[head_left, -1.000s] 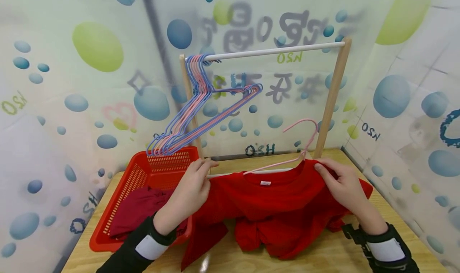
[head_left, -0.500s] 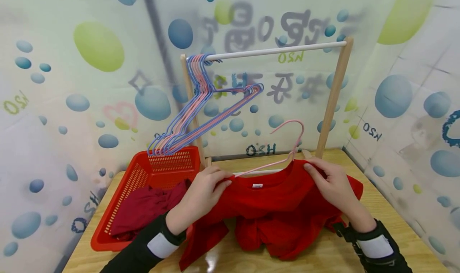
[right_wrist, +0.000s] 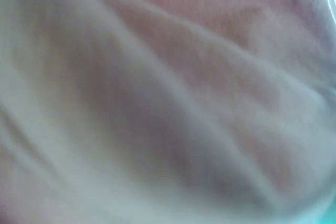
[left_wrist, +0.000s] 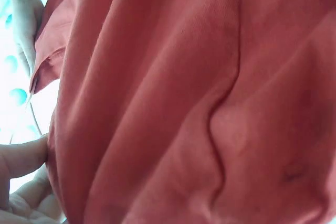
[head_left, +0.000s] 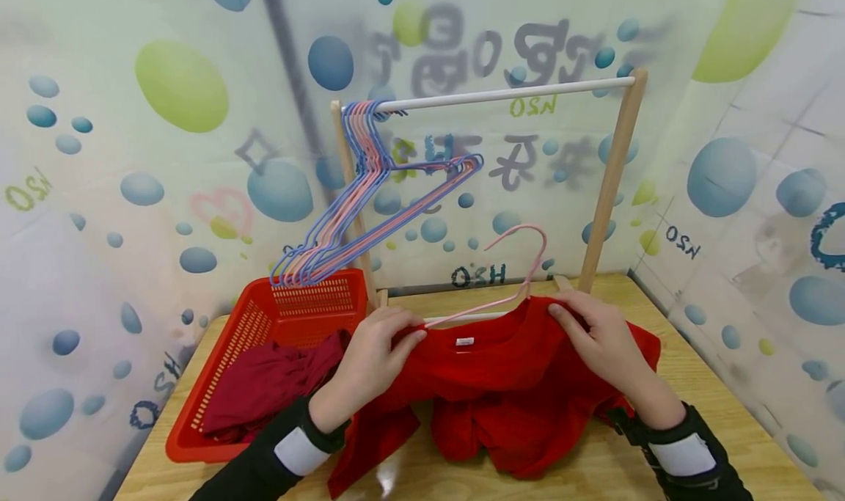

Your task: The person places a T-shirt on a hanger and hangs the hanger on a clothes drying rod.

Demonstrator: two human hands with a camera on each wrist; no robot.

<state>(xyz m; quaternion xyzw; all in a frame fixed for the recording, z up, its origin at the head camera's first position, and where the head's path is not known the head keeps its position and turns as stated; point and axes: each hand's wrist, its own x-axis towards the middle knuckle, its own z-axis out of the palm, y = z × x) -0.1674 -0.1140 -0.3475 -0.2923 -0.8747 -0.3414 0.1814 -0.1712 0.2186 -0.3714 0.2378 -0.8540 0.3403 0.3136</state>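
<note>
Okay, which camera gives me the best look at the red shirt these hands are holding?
The head view: it shows most of the red shirt, including its white label. The left wrist view gives only a close-up of folds and a seam. The right wrist view is filled with blurred, washed-out cloth, showing little beyond folds.

Right wrist view was one big blur. Tag print was too small to read. Shirt hid part of hanger. Left black sleeve hid part of basket. Left hand got clipped in left wrist view.
</note>
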